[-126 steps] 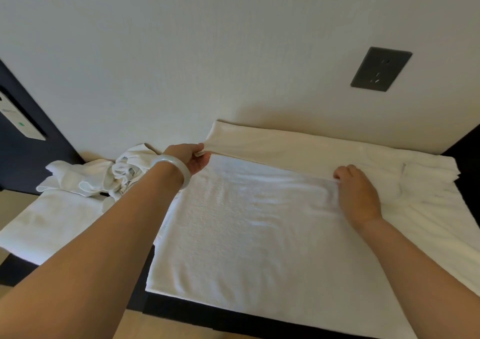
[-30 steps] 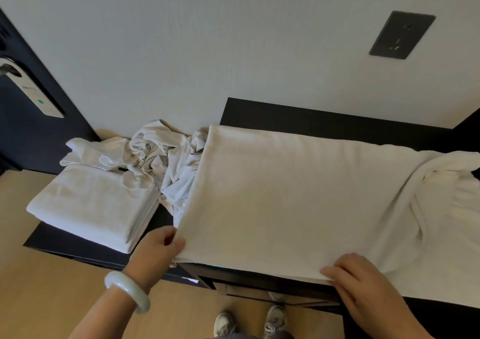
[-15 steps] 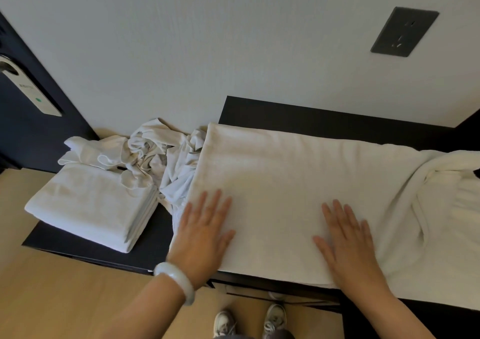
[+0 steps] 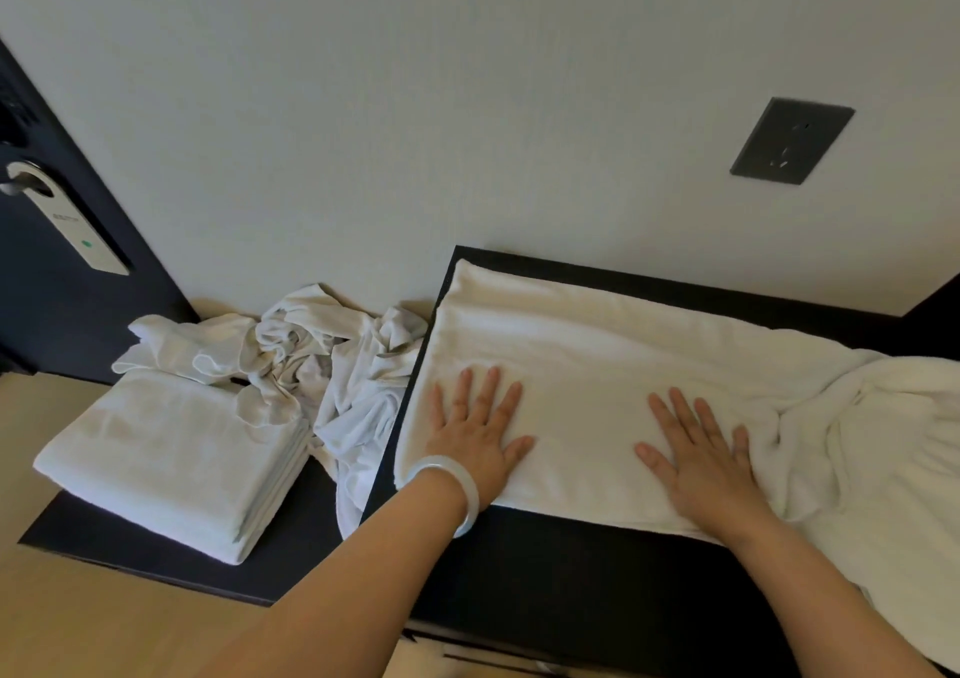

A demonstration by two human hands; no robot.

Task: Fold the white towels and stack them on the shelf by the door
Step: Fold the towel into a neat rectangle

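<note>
Left hand (image 4: 475, 430), right hand (image 4: 698, 456): flat, splayed

Raised top (image 4: 597, 573): dark and flat, set against the pale wall (image 4: 467, 105); a bare strip shows along its front and a thin one at the back; its left edge steps down to the lower shelf (image 4: 291, 547)
On the raised top: a folded towel (image 4: 597, 360) lies flat, its long side along the wall and its left end at the top's left edge; a loose towel (image 4: 883, 443) lies bunched at the right end, touching the folded one
Lower shelf: dark, bare at its front edge
On the lower shelf: a stack of folded towels (image 4: 171, 459) sits front left; a crumpled heap (image 4: 311, 350) lies behind and right of it, touching the stack
Floor (image 4: 104, 625): pale wood
</note>
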